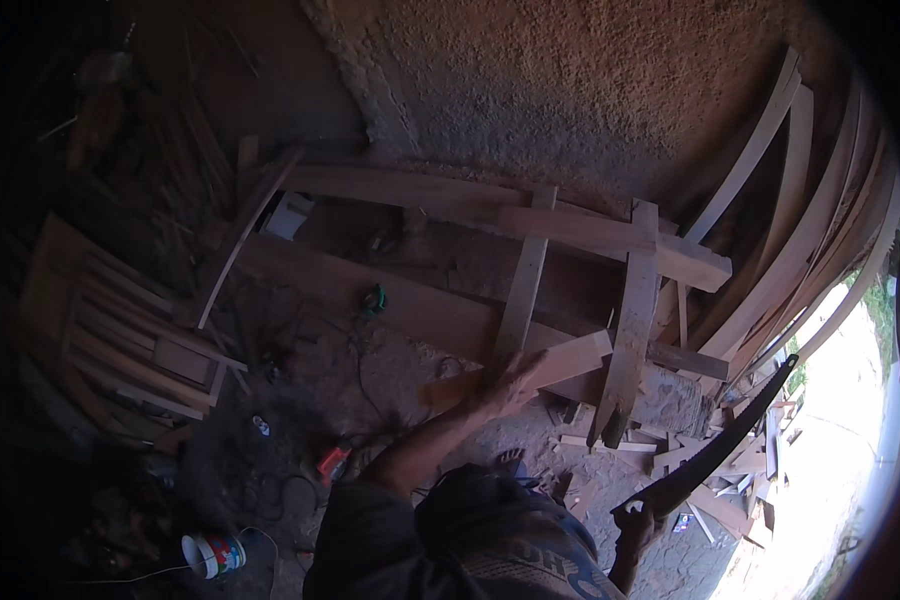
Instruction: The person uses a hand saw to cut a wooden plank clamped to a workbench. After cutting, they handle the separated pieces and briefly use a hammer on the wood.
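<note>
My left hand (510,388) is on a short wooden board (572,360), its fingers over the wood. The board lies slantwise across the near side of a timber frame, its pale end towards the right. My right hand (638,528) is closed around the handle of a handsaw (715,450), low on the right. The dark saw blade points up and to the right, apart from the board. Just beyond my left hand, a crosspiece (525,275) of the frame runs away from me. A second, rougher crosspiece (632,320) stands right of the board's end.
Long planks (770,270) lean at the right against the rough wall (550,90). Wood offcuts (740,470) litter the floor below them. A slatted wooden panel (135,330) is at left. A red tool (333,463), a green object (374,299) and a white bucket (213,555) lie about.
</note>
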`<state>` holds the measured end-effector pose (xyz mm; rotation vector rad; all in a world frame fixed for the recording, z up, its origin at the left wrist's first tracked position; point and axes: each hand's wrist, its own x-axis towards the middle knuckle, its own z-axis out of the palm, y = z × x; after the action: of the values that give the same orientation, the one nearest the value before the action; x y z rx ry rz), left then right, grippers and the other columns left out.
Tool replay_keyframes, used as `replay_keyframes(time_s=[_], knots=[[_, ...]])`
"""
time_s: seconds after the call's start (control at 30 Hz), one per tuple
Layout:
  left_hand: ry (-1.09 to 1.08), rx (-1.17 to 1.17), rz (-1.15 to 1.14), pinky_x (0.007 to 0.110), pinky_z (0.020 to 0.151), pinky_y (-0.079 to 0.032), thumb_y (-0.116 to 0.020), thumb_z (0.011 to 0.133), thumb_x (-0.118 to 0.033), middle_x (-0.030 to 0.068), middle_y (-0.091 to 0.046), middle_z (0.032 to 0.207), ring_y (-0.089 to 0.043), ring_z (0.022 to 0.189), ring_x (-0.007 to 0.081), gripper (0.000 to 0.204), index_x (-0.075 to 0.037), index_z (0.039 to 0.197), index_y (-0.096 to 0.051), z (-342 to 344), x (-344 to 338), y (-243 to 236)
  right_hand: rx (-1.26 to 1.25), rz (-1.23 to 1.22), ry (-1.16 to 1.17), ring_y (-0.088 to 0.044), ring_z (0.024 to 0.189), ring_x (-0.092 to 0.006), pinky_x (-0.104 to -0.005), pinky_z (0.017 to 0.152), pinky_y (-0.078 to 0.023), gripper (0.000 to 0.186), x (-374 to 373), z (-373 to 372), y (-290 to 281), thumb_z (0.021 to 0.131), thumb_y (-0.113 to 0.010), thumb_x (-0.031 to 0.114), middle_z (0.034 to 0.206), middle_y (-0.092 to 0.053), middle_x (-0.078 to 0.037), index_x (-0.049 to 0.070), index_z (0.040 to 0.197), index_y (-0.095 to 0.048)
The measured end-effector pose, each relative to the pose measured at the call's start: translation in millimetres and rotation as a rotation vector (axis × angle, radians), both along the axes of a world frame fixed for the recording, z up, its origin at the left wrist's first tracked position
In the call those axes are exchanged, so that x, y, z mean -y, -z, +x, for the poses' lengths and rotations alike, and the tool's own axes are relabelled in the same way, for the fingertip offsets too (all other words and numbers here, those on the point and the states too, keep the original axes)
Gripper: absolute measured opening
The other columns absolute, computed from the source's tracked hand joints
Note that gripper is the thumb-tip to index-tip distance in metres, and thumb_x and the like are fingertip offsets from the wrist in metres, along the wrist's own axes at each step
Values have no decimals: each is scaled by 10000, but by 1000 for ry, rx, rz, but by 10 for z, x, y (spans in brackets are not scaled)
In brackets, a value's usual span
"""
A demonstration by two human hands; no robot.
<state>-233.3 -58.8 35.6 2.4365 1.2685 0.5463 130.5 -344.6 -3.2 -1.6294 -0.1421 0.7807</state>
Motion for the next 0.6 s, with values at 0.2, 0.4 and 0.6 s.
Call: replay_keyframes(time_s=[0.2, 0.4, 0.6], knots=[[-700, -103, -25, 549, 955, -481, -830, 825, -329, 247, -548, 1234, -558, 1165, 439, 959, -211, 1625, -315, -1088, -206, 173, 62, 82, 4, -553, 581, -120, -307, 531, -460, 168, -415, -203, -703, 967, -698, 190, 778, -629, -27, 37, 913, -655], [-785, -203, -178, 528, 1113, -400, -795, 841, -295, 266, -459, 1457, -461, 1336, 484, 943, -218, 1637, -294, -1810, -892, 452, 116, 50, -61, -599, 661, -115, -308, 628, -494, 267, -474, 22, -403, 961, -724, 267, 853, -665, -19, 40, 1096, -684], [-842, -510, 70, 604, 1195, -270, -725, 861, -199, 261, -271, 1631, -280, 1491, 480, 820, -199, 1601, -372, -1790, -1287, 783, 71, 102, 71, -447, 538, -45, -248, 552, -421, 157, -859, -330, -644, 969, -730, 228, 695, -542, 42, 99, 950, -643]])
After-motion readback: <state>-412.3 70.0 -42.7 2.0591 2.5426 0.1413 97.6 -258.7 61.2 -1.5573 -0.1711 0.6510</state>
